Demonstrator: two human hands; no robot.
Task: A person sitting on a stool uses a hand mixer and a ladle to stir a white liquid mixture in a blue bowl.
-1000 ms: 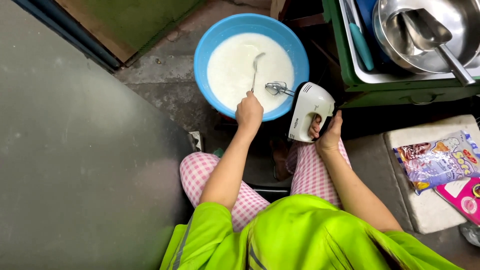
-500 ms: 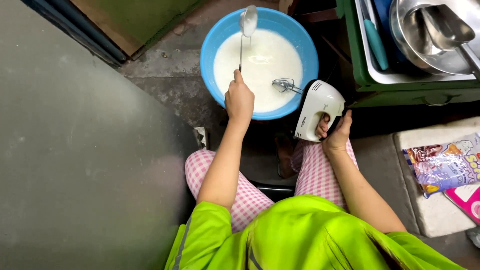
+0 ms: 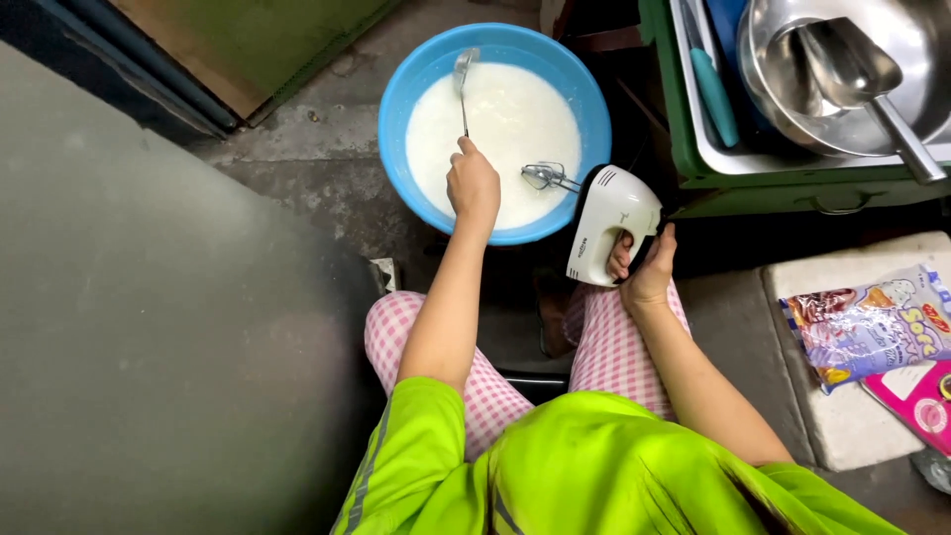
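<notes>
1. Our left hand (image 3: 473,185) sits just left of the frame's centre, fingers curled shut around the thin handle of a metal spoon (image 3: 464,81). The spoon runs up the frame, its bowl lifted over the far rim of the basin.
2. Our right hand (image 3: 649,272) lies right of centre, wrapped closed around the handle of a white electric hand mixer (image 3: 606,223). The mixer body is smooth plastic and tilts toward the basin.
3. The mixer's metal beaters (image 3: 543,177) reach over the basin's right edge, at or just above the batter; we cannot tell whether they dip in.
4. The round blue plastic basin (image 3: 398,109) stands on the floor in the upper middle of the frame, holding smooth, pale white batter (image 3: 510,124) that fills most of it.
5. Bare grey concrete floor (image 3: 317,183) lies open to the basin's left and lower left; a green crate (image 3: 693,163) stands just beside its right side.
6. The crate, upper right, holds a shiny steel bowl (image 3: 921,69) with a metal scoop (image 3: 842,64) inside.
7. At the right edge a glossy, crinkled snack packet (image 3: 867,322) lies on a pale slab (image 3: 842,416).
</notes>
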